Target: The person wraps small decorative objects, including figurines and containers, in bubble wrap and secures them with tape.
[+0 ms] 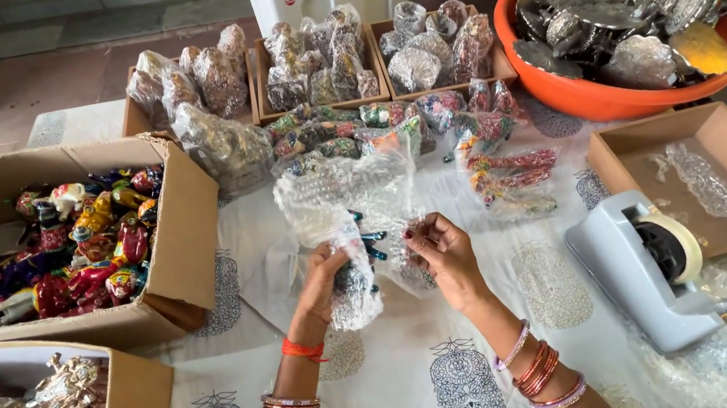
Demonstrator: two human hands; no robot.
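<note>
Both hands meet over the white cloth table (477, 393): the left hand (323, 286) grips a small dark toy figure (360, 252) inside a sheet of bubble wrap (348, 202), and the right hand (442, 255) pinches the wrap's other side. A grey tape holder (639, 270) sits near the right hand. A cardboard box (188, 225) of bright painted toys sits to the left.

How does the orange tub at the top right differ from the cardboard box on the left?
The orange tub is round and plastic-looking; the cardboard box is rectangular with its flaps open. The tub is heaped above its rim with silvery metallic pieces; the box holds brightly painted figurines lying below its rim. Both are open-topped and stand on the printed white cloth.
</note>
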